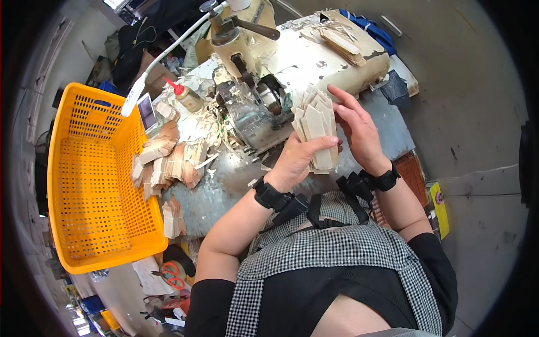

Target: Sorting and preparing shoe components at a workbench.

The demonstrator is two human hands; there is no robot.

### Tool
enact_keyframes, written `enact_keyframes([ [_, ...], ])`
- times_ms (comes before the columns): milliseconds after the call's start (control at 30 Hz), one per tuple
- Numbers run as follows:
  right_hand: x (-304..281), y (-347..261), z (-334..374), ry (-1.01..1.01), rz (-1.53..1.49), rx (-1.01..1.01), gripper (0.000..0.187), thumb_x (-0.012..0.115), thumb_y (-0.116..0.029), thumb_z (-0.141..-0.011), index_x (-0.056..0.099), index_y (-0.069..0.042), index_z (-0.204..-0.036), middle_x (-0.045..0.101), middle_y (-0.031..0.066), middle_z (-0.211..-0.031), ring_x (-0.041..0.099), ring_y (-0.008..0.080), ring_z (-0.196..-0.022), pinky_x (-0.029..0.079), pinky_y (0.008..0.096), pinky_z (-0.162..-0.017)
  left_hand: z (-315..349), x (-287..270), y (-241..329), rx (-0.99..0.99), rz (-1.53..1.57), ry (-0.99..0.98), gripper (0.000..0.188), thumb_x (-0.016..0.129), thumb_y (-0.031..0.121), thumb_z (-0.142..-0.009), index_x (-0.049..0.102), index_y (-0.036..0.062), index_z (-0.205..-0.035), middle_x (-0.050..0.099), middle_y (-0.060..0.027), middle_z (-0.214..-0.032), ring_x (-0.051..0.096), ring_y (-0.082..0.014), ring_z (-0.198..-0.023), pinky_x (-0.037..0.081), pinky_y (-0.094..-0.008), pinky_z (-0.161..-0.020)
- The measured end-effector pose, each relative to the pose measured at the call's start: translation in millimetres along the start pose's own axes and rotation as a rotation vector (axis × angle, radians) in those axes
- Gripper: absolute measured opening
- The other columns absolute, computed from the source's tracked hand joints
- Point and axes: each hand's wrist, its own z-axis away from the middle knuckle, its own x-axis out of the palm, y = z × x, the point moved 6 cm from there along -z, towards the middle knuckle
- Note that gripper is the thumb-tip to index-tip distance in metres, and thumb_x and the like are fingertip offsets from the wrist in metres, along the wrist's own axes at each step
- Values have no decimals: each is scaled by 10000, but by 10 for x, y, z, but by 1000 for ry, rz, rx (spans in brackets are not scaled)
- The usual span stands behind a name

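My left hand (296, 156) grips a fanned stack of thin cream-coloured strips (318, 122) with pointed ends, its thumb across the front. What the strips are made of is hard to tell; they look like leather. At the stack's right side is my right hand (362, 135), fingers apart and stretched out, the index pointing up beside the strips' tips. Just beyond the hands stands a bench machine (252, 115) with a round metal wheel, scattered with pale shavings. More bundles of similar strips (165, 165) lie on the metal table (208, 205) to the left.
An orange-yellow plastic basket (92, 208) stands at the left. Near its far corner are a phone (147, 112), a white lamp (137, 92) and a red-tipped bottle (190, 99). Loose strips (339, 45) lie at the far right. Orange-handled scissors (174, 276) lie lower left.
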Motion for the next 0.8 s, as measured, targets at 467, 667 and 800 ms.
enact_keyframes([
  [467,113,29,447,5,125,-53,470,523,-164,-925,417,-10,-1356,497,90,-1292,461,137,-1169,351,262,-989,336,45,-241,-115,-34,-42,457,730,65,-772,506,36,-1169,600,-60,-961,643,-173,-822,550,-312,-699],
  [667,279,-40,485,-62,29,-67,478,583,-169,-895,446,-21,-1329,550,100,-1194,551,162,-1051,443,297,-914,528,93,-258,-291,-96,-241,448,751,33,-744,511,15,-1122,613,-79,-938,658,-193,-814,563,-322,-705],
  [800,487,99,525,-169,111,19,435,605,-165,-896,478,-33,-1290,607,81,-1069,598,159,-951,489,298,-838,603,-53,-332,-376,-28,-309,413,735,16,-757,516,15,-1106,626,-80,-890,658,-193,-806,563,-324,-709],
])
